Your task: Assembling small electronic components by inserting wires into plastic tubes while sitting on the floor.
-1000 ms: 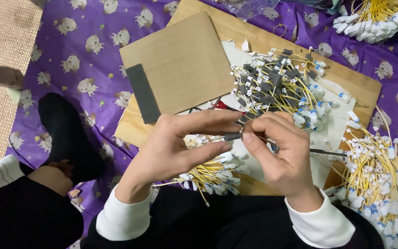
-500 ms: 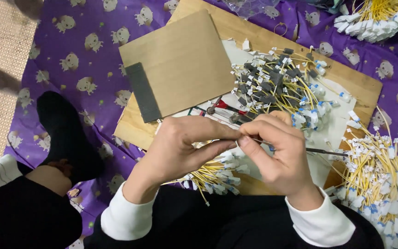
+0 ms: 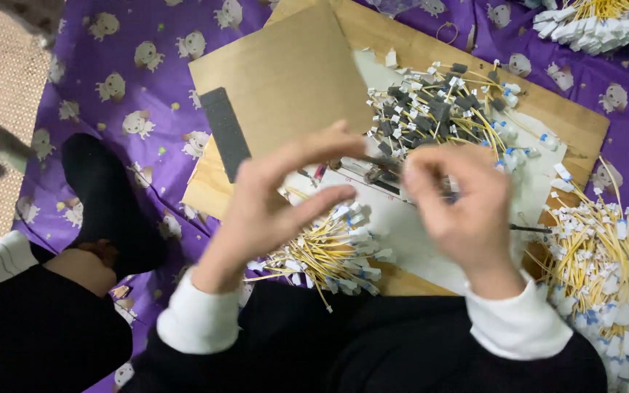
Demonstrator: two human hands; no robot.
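On the far left a black-socked foot (image 3: 107, 200) is seen resting on the purple patterned cloth (image 3: 81, 80), just beside the wooden board (image 3: 576, 124); a shift of that leg could tug the cloth and tilt the board. A sheet of brown cardboard (image 3: 285, 73) with a dark grey strip (image 3: 225, 132) on it lies across the board's left part, loosely set, and could be pushed off by a forearm. The left hand (image 3: 278, 204) is held above the board with its fingers spread and released, nothing being gripped; directly beneath it a bundle of yellow wires with white connectors (image 3: 333, 255) lies at the board's near edge, where it could be brushed off onto the lap. Between the hands a pile of yellow wires with dark connectors (image 3: 438, 109) is heaped on a white sheet (image 3: 402, 225); tangling is likely if one wire is drawn out quickly. The right hand (image 3: 464, 204) is blurred, with fingers curled as if pinching something small; what is held cannot be told. A thin dark tool (image 3: 529, 228) is seen projecting just right of it. At far right a larger heap of white-tipped wires (image 3: 606, 255) overhangs the board, and mixing with the sorted piles could follow from a careless sweep.
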